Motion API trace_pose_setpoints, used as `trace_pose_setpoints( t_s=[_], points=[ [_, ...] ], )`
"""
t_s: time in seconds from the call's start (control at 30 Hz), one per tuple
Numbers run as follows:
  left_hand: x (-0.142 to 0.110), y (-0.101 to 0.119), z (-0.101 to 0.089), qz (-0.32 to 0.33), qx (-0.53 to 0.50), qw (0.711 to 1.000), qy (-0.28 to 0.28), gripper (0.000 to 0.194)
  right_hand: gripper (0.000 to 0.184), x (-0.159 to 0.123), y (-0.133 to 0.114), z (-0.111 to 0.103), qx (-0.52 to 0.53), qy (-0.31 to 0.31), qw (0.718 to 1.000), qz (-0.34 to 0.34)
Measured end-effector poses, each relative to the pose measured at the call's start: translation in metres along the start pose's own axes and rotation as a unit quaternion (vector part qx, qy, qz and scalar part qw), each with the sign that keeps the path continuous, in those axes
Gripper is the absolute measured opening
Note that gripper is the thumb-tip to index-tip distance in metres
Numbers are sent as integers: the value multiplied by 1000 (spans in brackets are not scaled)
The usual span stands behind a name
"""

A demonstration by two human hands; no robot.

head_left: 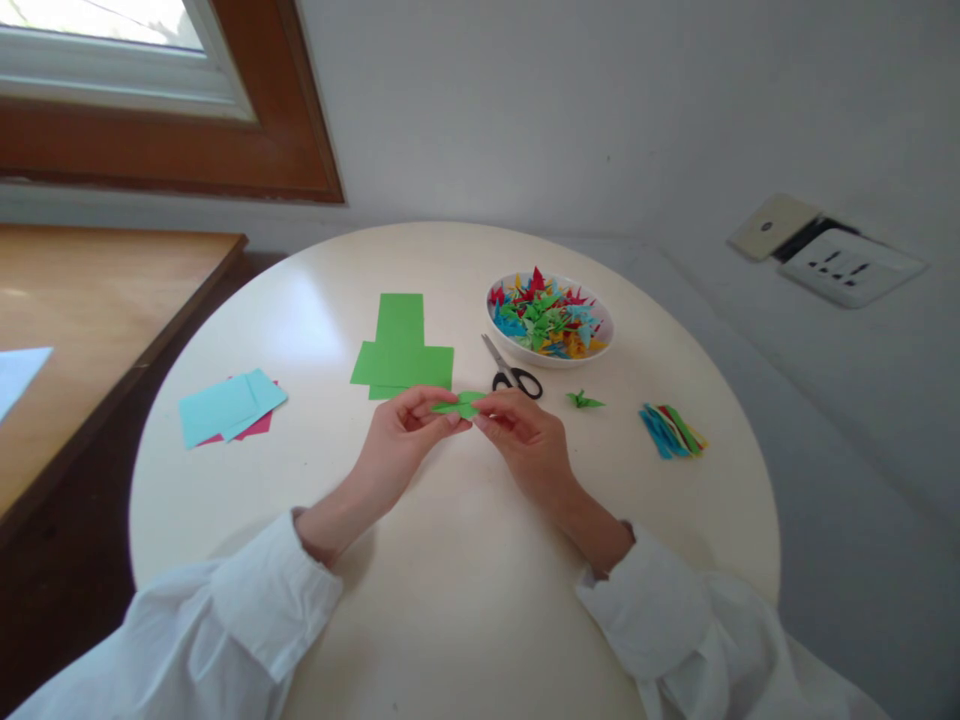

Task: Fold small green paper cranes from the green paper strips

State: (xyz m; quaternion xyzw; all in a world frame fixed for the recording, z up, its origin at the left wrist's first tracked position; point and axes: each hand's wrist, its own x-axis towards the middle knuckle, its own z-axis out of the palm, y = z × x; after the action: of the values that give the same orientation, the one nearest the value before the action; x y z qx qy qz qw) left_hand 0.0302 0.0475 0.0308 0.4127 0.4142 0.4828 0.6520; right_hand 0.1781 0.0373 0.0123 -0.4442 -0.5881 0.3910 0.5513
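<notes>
Between my hands is a small folded piece of green paper (pixel 466 405), held above the middle of the table. My left hand (pixel 411 428) pinches its left end with thumb and fingers. On the other end, my right hand (pixel 527 436) has the same kind of pinch. The fingertips cover part of the folds. Just beyond my hands lie flat green paper sheets (pixel 401 345), overlapping one another. Scissors (pixel 511 370) with black handles lie behind my right hand. One finished green paper crane (pixel 583 400) rests to the right of that hand.
A white bowl (pixel 551 358) full of coloured paper cranes stands at the back right. Folded paper strips (pixel 670 432) lie at the right. Light blue sheets (pixel 225 408) over pink ones lie at the left. The round white table (pixel 457 600) nears a wall with a socket (pixel 847 268).
</notes>
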Motion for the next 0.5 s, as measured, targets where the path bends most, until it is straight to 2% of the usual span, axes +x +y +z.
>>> trace_pose_setpoints(
  t_s=[0.5],
  points=[
    [-1, -2, 2, 43, 92, 995, 5, 29, 5, -1, 0, 1, -3, 21, 1000, 3]
  ],
)
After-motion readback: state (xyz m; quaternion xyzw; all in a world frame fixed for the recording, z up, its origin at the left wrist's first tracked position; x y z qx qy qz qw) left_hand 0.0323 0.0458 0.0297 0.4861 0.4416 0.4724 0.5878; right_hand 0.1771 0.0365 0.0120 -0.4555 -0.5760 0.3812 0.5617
